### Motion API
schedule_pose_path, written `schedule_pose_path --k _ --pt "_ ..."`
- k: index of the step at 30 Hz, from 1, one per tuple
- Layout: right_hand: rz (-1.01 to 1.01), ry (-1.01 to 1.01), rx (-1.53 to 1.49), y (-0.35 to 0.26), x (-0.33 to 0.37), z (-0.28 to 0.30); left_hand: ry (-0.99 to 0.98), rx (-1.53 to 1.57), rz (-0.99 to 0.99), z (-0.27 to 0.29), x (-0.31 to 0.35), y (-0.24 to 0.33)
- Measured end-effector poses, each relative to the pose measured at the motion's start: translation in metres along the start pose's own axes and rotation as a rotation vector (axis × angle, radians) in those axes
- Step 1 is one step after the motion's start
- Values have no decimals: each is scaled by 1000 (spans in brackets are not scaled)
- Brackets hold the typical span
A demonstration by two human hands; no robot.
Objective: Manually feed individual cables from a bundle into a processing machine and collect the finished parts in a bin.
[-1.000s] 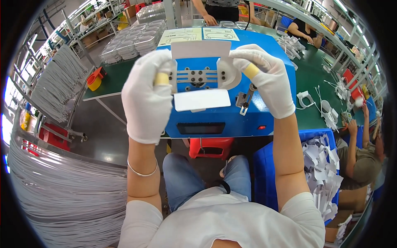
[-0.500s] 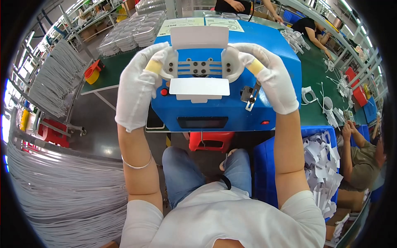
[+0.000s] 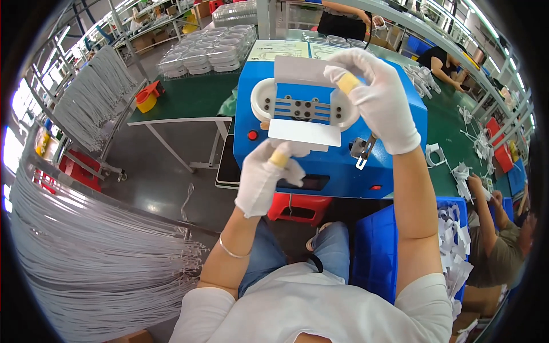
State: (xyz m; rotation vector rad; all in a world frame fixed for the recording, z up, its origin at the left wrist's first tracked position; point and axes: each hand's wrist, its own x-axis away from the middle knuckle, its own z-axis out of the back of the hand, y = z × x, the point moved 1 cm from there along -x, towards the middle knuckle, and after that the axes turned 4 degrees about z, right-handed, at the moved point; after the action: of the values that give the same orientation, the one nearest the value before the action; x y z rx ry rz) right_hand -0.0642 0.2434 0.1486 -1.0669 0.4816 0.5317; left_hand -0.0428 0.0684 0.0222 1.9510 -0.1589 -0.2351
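At the centre of the frame, a white upper panel [image 3: 300,70] and a white lower panel [image 3: 306,135] stand above and below a slotted metal plate [image 3: 303,108] on a blue machine [image 3: 360,177]. White curved pieces [image 3: 262,91] flank the plate on its left and right.

The person's gloved right hand [image 3: 377,94] is at the upper centre-right of the frame. Its grip is curled and partly closed, thumb and fingers bent toward each other at the right end of the upper panel; whether they pinch its edge cannot be told. A yellow band [image 3: 349,83] wraps one digit.

The gloved left hand [image 3: 258,182] is lower, just left of centre. Its grip is loosely bent, with a gap showing between the digits on its right side. The upper digits meet the lower edge of the lower panel in the picture, but whether they grasp it cannot be told.

A red button [image 3: 253,135] shows above the left hand, and a metal bracket [image 3: 361,150] sits below the right one. A green worktop [image 3: 197,98] extends at upper left, carrying clear plastic containers [image 3: 209,54]. A blue bin [image 3: 374,246] of white scraps stands at lower right.
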Motion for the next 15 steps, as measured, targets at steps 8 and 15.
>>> schedule_pose_path --k 8,15 --pt "43 68 202 2 -5 -13 -88 64 112 1 -14 9" --pt "189 130 390 11 31 4 749 -1007 -804 108 38 65"
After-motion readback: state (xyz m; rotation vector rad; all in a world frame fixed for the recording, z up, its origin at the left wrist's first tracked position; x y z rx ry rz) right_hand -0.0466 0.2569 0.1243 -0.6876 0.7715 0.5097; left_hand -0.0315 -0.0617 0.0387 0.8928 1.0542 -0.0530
